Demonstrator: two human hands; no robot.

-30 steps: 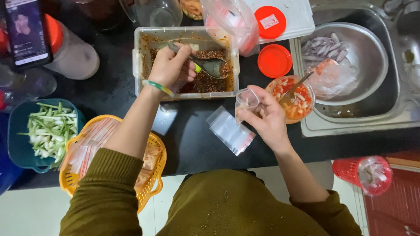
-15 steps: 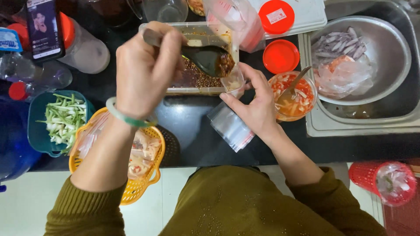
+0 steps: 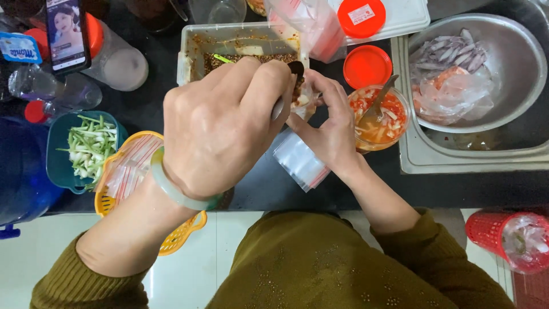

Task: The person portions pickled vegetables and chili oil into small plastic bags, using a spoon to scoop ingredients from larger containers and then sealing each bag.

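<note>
My left hand (image 3: 226, 126), with a pale green bangle on its wrist, grips a metal spoon (image 3: 293, 71) whose dark bowl pokes out past the fingers. The spoon tip sits at the mouth of a small clear plastic bag (image 3: 302, 103) that my right hand (image 3: 329, 123) pinches open. Both hands meet just in front of a clear rectangular tub (image 3: 240, 43) of dark red chilli mix. The left hand hides most of the spoon and much of the bag.
A small stack of clear zip bags (image 3: 300, 160) lies on the dark counter. A cup of orange-red sauce with a spoon (image 3: 380, 117), red lids (image 3: 366, 66), a steel bowl (image 3: 474, 68) in the sink, a teal bowl of green strips (image 3: 86, 149), a yellow basket (image 3: 123, 177), a phone (image 3: 66, 34).
My left hand has lifted the spoon out of the tub and brought it toward me to the small bag. The right hand has raised the bag to meet it.
</note>
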